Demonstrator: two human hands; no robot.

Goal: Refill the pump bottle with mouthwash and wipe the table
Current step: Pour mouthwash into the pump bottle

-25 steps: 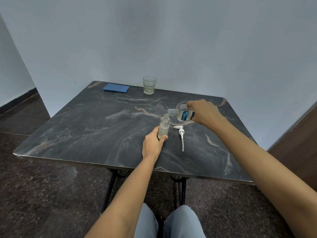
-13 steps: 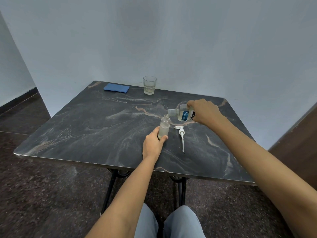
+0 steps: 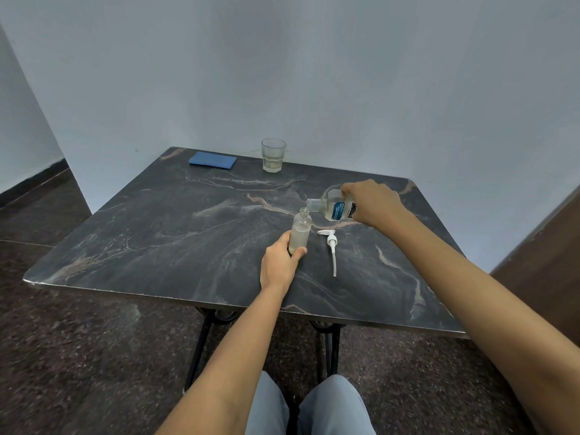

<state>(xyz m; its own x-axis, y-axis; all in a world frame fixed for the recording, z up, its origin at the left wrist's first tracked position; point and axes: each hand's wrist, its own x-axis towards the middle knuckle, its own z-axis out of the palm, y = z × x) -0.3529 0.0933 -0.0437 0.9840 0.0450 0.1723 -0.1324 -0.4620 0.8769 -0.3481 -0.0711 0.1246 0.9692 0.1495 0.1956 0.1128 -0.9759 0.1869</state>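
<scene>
Sat at a dark stone table (image 3: 157,240) pushed into a corner of pale blue walls. Held the little pump bottle (image 3: 299,233) standing straight up near the middle of the table, a bit to the right. Wrapped the left hand (image 3: 279,265) round its bottom half, thumb in front, fingers curled behind. Looked partly full of cloudy liquid.

Gripped the mouthwash bottle (image 3: 332,210) from above with the right hand (image 3: 373,202), fingers curled over its fat end. Tipped it almost flat, long way running right to left, open neck pointing left and sitting just over the little bottle's open mouth. Could not see a stream between the two mouths; too small to tell. Had the left hand nearer the body, the right hand farther back and to the right.

Left the white pump top (image 3: 331,246) lying flat just right of the little bottle, long tube pointing toward the body. Left a glass (image 3: 273,155) and a folded blue cloth (image 3: 212,160) well apart at the far edge, by the wall.

Would likely need to swing the big bottle's neck back up over that same spot, to keep drops off the table.

Found almost nothing different from half a second before: same grips, same tilt, same places for both bottles. Could not tell if the liquid had gone up.
</scene>
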